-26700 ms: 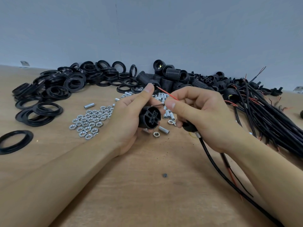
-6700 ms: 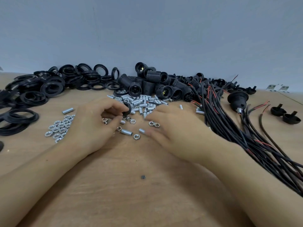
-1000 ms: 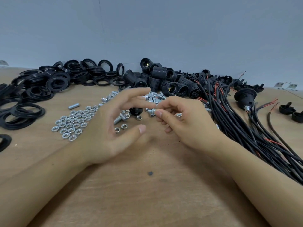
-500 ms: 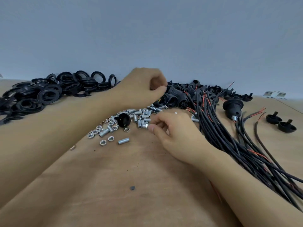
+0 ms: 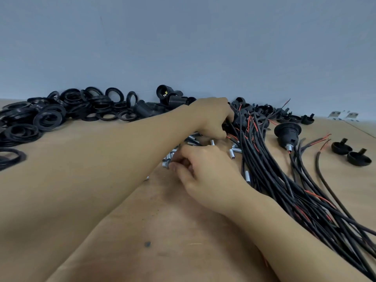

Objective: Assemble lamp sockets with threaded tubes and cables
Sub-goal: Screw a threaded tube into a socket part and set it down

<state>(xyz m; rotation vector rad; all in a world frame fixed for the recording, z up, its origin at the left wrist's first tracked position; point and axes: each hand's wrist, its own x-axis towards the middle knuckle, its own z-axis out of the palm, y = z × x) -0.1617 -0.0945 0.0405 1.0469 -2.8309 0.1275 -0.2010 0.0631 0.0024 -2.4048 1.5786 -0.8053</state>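
My left hand (image 5: 211,117) reaches across to the far end of the bundle of black cables (image 5: 270,180), and its curled fingers close on a black cable end there. What exactly sits inside the fist is hidden. My right hand (image 5: 203,176) rests on the wooden table (image 5: 162,231) and pinches a small silver threaded tube (image 5: 166,164) at its fingertips. More loose threaded tubes (image 5: 232,153) lie between my two hands. Black lamp sockets (image 5: 173,98) are piled at the back, behind my left wrist.
A heap of black rings (image 5: 48,119) fills the back left. One assembled socket (image 5: 287,132) with its cable stands to the right of the bundle. Two black caps (image 5: 341,147) lie at the far right. My left forearm covers the nuts.
My left hand has moved right, from above the socket pile to the far end of the cable bundle. My right hand stays on the tubes, still pinching at them.
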